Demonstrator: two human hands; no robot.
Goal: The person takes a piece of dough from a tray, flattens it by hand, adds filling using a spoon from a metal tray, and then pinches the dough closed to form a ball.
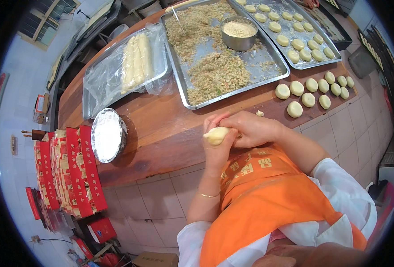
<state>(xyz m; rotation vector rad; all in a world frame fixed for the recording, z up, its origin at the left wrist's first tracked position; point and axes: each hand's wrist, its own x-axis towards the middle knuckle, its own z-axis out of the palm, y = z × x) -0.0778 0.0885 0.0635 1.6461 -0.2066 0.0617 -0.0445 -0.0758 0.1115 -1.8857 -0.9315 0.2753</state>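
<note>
Both my hands meet over the table's near edge around a pale dough ball [216, 136]. My left hand [218, 150], with a bangle at the wrist, closes around it from below. My right hand [252, 127] wraps its other side, its fingers partly hidden. Just right of my hands lies a small dough scrap [259, 113]. Several flattened round dough cakes [308, 99] sit on the table to the right. Beyond my hands stands a large metal tray [192, 106] of crumbly filling [219, 75], holding a metal bowl [239, 43] of pale crumbs.
A floury bowl [107, 135] stands at the left of the wooden table [161, 147]. Behind it, a tray [86, 100] holds dough rolls [136, 62] under plastic. Another tray [324, 63] carries dough cakes at the far right, near another person's hand [312, 3]. Red packaging [90, 173] is stacked left.
</note>
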